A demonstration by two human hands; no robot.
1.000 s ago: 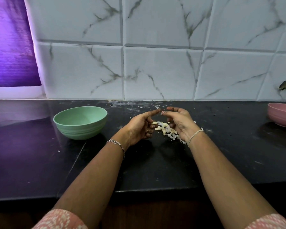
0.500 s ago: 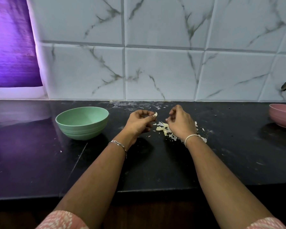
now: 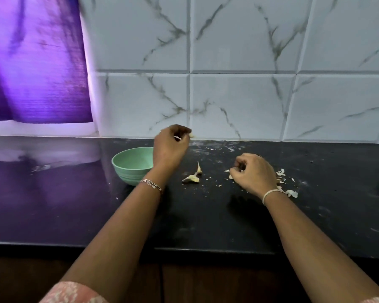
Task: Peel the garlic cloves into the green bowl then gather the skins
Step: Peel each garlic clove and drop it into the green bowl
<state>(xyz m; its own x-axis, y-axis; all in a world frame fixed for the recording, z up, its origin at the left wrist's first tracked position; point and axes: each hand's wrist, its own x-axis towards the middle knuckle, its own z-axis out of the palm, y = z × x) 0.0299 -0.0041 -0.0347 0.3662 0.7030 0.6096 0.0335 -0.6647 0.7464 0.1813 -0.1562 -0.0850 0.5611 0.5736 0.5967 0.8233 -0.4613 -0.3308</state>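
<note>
The green bowl (image 3: 130, 165) stands on the black counter, partly behind my left wrist. My left hand (image 3: 170, 147) is raised above the counter just right of the bowl, fingers curled, pinching a pale garlic clove (image 3: 192, 135) at its fingertips. My right hand (image 3: 253, 172) rests low on the counter with curled fingers among garlic skins (image 3: 280, 172); what it holds is hidden. Between the hands lie two pale garlic pieces (image 3: 193, 178) with pointed tips.
Small skin flakes (image 3: 292, 193) lie by my right wrist. The black counter (image 3: 53, 204) runs to a front edge near me. A marble-tiled wall (image 3: 239, 106) rises behind, and a purple curtain (image 3: 35, 62) hangs at the left.
My left hand has lifted up and away from the skin pile with the clove. My right hand dropped to the counter. The view has shifted left, and the pink bowl is out of frame.
</note>
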